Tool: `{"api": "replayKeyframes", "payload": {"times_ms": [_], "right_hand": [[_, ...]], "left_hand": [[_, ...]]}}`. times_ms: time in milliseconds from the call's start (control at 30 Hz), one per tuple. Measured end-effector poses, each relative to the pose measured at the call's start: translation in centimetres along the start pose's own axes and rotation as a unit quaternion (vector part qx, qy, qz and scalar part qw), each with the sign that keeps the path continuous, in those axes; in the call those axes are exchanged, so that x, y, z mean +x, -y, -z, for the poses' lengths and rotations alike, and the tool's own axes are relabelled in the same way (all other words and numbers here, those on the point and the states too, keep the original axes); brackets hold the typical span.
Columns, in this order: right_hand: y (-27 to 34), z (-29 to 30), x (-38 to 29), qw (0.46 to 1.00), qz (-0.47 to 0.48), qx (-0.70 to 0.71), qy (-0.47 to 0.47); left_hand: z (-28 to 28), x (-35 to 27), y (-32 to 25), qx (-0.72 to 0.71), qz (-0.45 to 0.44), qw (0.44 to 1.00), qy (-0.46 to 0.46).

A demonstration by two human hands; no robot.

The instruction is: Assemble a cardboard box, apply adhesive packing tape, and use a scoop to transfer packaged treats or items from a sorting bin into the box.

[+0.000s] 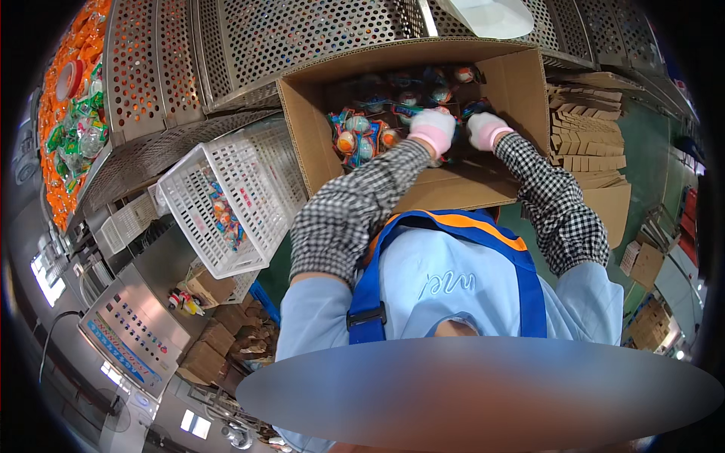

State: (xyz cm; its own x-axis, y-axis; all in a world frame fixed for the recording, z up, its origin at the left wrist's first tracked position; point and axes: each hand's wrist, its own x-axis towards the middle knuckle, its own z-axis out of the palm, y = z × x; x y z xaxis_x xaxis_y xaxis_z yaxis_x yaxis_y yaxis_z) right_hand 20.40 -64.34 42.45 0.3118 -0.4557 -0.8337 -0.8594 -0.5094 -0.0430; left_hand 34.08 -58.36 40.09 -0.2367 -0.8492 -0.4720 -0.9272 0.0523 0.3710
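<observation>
Both my hands reach into an open cardboard box [493, 181], wearing white gloves with pink cuffs and checked sleeve covers. My left hand [435, 129] is over the middle of the box, against wrapped round candies. Beside it on the right, my right hand [486, 130] has curled fingers close to a dark shiny wrapper [476, 107]. The fingertips of both hands are hidden, so a grip cannot be made out. A cluster of wrapped balls [362, 136], orange and pale blue in clear and coloured film, lies at the box's left end. More wrapped balls [439, 93] line the shaded far side.
Perforated metal trays [323, 39] border the box's far side, with a white scoop [498, 17] on them. A white plastic crate [226, 209] holding candies stands left. Folded cardboard dividers [589, 133] are stacked right. Orange-wrapped candies [62, 130] fill the far left.
</observation>
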Motion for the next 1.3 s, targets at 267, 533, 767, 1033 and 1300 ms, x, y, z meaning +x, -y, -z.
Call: {"api": "replayKeyframes", "payload": {"times_ms": [267,533,767,1033,1300], "right_hand": [[1.0,0.5,-1.2,0.998,0.053,0.022,-0.013],[3.4,-1.4,4.0,0.990,0.130,-0.020,-0.058],[6.0,-2.0,3.2,0.978,0.182,-0.011,-0.099],[3.2,-0.2,4.4,0.949,0.235,0.129,-0.166],[-0.2,2.0,-1.9,0.983,0.179,-0.007,-0.041]], "left_hand": [[3.4,0.0,7.1,-0.213,-0.029,0.976,0.035],[0.0,-5.2,7.4,0.144,0.064,0.974,0.164],[-0.4,-4.5,6.5,0.149,-0.001,0.986,0.075],[-1.0,-3.9,8.9,0.001,0.112,0.980,0.163],[-5.8,0.4,8.1,-0.037,0.055,0.994,0.088]]}}
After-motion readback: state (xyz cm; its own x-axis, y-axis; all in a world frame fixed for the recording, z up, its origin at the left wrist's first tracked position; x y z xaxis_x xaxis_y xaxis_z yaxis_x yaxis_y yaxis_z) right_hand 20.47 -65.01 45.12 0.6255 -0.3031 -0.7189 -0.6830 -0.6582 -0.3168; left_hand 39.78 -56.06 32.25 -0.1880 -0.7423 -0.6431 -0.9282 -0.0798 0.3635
